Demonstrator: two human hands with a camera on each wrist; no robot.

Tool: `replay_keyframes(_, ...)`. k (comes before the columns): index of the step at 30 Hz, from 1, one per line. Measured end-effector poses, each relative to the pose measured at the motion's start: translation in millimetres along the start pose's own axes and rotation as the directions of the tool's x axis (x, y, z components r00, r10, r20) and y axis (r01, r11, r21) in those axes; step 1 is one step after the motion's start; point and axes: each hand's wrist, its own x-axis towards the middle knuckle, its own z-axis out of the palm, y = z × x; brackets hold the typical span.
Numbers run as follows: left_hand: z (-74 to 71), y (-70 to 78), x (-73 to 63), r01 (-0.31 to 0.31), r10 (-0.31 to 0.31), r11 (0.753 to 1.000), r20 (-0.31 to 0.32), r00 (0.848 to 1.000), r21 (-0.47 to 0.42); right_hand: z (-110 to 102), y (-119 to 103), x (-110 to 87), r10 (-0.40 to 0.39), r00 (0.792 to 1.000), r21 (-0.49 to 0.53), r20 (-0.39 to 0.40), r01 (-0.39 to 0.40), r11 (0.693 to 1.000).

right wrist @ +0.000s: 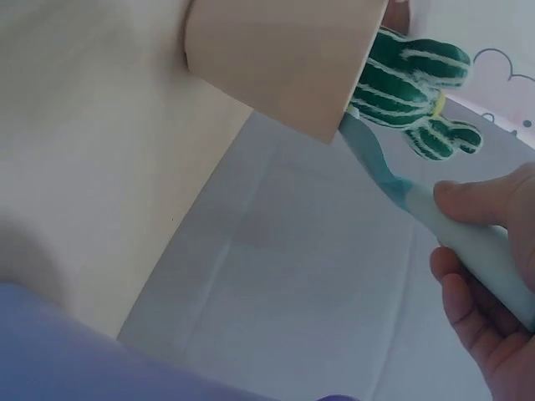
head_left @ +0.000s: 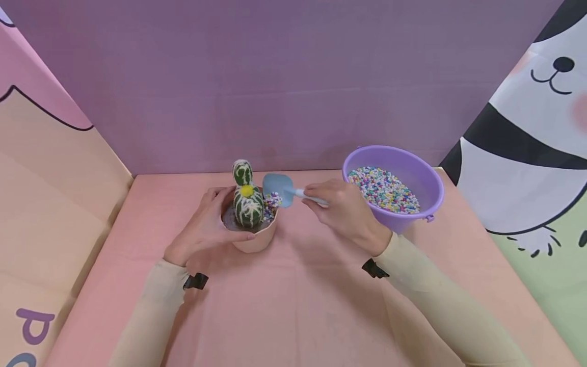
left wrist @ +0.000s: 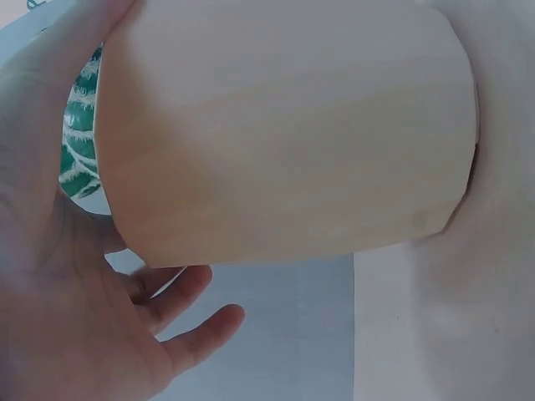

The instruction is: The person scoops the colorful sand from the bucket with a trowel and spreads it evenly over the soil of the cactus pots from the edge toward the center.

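Observation:
A beige flowerpot (head_left: 254, 243) holds a green, white-striped cactus (head_left: 249, 210) with a yellow flower. My left hand (head_left: 205, 227) grips the pot from its left side, thumb across the front and fingers round the back. In my right hand (head_left: 346, 211) is the handle of a light-blue toy shovel (head_left: 276, 183), pinched between thumb and fingers. The blade's edge meets the pot's right rim, and colourful beads (head_left: 273, 199) lie at it. More beads show in the pot beside the cactus. The right wrist view has the shovel (right wrist: 476, 251) against the pot (right wrist: 276, 63).
To the right stands a purple bucket (head_left: 425, 179) with many multicoloured beads (head_left: 385, 191) inside. A pink cloth (head_left: 275, 316) covers the table. Behind it rises a purple backdrop (head_left: 284, 92), with printed panels at both sides, a panda (head_left: 527, 178) on the right.

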Motion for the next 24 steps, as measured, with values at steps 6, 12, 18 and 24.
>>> replay_keyframes(6, 0.6, -1.8, -0.9, 0.003, -0.003, 1.000, -0.011, 1.000, 0.018, 2, -2, 0.7, -0.017, 1.000, -0.028, 0.006, 0.017, 0.999)
replay_keyframes(12, 0.2, -2.6, -0.5, -0.010, 0.010, 1.000, -0.011, 1.000, -0.002, 3, -3, -0.4, -0.019, 1.000, -0.024, -0.006, 0.018, 1.000)
replay_keyframes(18, -0.2, -9.8, 3.4, -0.129, 0.129, 0.991, 0.003, 0.992, -0.032, 3, -1, -5.4, -0.040, 0.999, -0.015, -0.035, 0.040, 0.999)
replay_keyframes(24, -0.1, -12.3, 5.1, -0.172, 0.172, 0.983, -0.004, 0.985, -0.070, 6, 3, -11.1, -0.059, 0.996, -0.016, -0.072, 0.058, 0.998)
